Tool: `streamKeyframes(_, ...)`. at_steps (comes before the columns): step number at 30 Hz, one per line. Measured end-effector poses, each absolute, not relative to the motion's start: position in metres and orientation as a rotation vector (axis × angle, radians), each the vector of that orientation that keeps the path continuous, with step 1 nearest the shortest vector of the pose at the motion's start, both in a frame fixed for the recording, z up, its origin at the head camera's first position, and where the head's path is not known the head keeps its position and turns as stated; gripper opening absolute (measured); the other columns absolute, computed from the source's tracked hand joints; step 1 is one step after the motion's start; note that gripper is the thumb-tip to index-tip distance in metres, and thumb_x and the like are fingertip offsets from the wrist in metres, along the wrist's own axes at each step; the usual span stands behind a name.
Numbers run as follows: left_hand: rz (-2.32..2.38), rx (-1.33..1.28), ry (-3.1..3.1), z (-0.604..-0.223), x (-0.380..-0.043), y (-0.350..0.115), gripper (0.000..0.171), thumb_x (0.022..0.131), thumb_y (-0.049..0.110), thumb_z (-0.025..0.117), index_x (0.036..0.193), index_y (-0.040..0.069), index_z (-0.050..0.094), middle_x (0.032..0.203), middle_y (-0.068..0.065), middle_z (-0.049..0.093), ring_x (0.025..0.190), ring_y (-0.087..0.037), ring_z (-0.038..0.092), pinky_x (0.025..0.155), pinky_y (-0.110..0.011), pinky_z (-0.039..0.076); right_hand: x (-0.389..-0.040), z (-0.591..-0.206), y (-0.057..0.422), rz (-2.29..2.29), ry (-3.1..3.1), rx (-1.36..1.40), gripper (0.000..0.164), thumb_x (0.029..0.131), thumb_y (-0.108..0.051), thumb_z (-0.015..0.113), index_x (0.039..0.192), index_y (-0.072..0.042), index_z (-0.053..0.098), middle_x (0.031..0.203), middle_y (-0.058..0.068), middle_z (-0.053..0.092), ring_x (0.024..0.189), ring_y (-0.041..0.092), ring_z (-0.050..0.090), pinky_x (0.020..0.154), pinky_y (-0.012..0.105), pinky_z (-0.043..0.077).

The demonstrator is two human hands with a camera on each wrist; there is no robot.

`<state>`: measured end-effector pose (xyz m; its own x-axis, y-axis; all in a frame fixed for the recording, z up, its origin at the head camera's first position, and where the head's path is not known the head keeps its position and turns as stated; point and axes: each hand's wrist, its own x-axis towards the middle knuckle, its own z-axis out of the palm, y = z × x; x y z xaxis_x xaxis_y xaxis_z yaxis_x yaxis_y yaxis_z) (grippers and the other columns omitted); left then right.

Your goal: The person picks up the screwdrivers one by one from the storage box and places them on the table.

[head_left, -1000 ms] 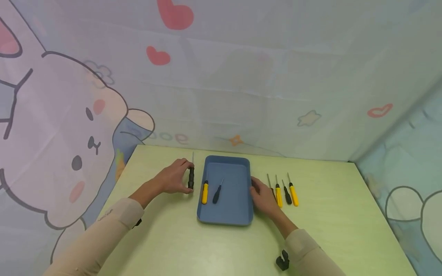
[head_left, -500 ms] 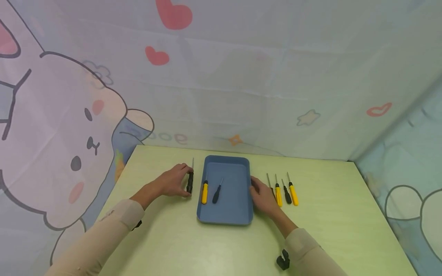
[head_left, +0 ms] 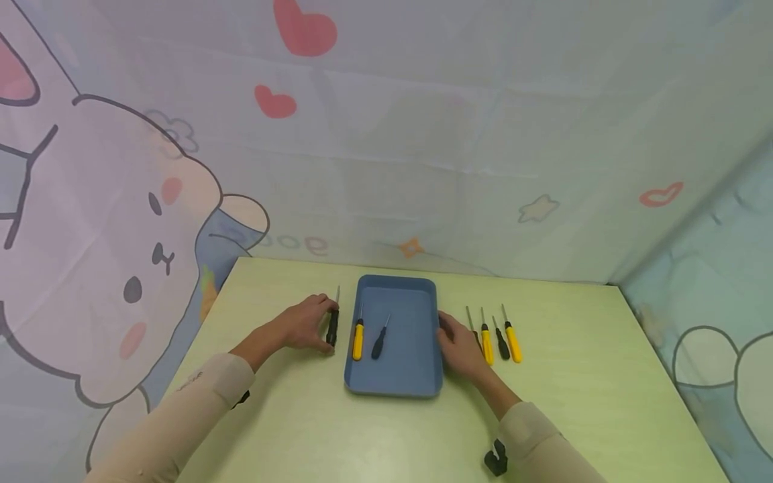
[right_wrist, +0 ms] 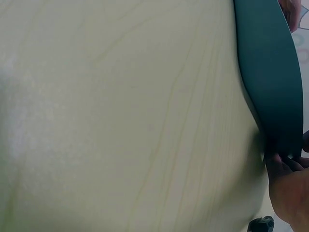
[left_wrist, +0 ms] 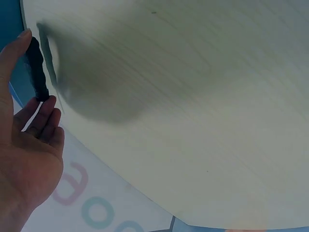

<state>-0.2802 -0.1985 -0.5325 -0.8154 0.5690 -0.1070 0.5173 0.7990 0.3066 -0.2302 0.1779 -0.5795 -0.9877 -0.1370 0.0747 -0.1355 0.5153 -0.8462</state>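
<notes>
My left hand (head_left: 304,325) pinches a black-handled screwdriver (head_left: 333,327) between thumb and fingers, just left of the blue tray (head_left: 410,376). Its thin shaft points to the back of the table. In the left wrist view the thumb is at one end of the black handle (left_wrist: 36,70) and the fingertips at the other, with a dark shadow alongside. Inside the tray lie a yellow-handled screwdriver (head_left: 359,341) and a small black one (head_left: 379,345). My right hand (head_left: 464,345) holds the tray's right side with bent fingers; the right wrist view shows them at its wall (right_wrist: 273,72).
Right of the tray several screwdrivers lie in a row, among them two yellow-handled screwdrivers (head_left: 512,342) and a short black-handled screwdriver (head_left: 502,345). One is partly hidden by the right hand. A printed cloth (head_left: 386,168) hangs behind the pale green table (head_left: 326,429).
My left hand has shifted slightly toward the front of the table with the black-handled screwdriver. The right hand and the tray have stayed in place.
</notes>
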Motion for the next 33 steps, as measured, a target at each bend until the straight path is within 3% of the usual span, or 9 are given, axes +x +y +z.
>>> streamKeyframes(22,0.388,0.848,2.736,-0.542,-0.283,-0.199,0.085,0.078,0.044,0.093,0.145,0.006,0.057,0.14,-0.012,0.055,0.126,-0.031,0.054,0.106,-0.048,0.053,-0.229,-0.579,0.179,-1.522,2.74,-0.267,0.048,0.109,-0.009,0.054,0.155,0.003,0.049,0.154,0.023,0.054,0.141,0.04,0.054,0.117,0.055,0.044)
streamKeyframes(33,0.449,0.832,2.696,-0.54,-0.279,-0.199,0.094,0.077,0.044,0.095,0.15,0.003,0.053,0.14,-0.014,0.051,0.127,-0.032,0.051,0.109,-0.05,0.05,-0.23,-0.581,0.18,-1.509,2.74,-0.247,0.048,0.109,-0.011,0.054,0.155,0.002,0.05,0.154,0.022,0.055,0.141,0.039,0.054,0.117,0.054,0.044)
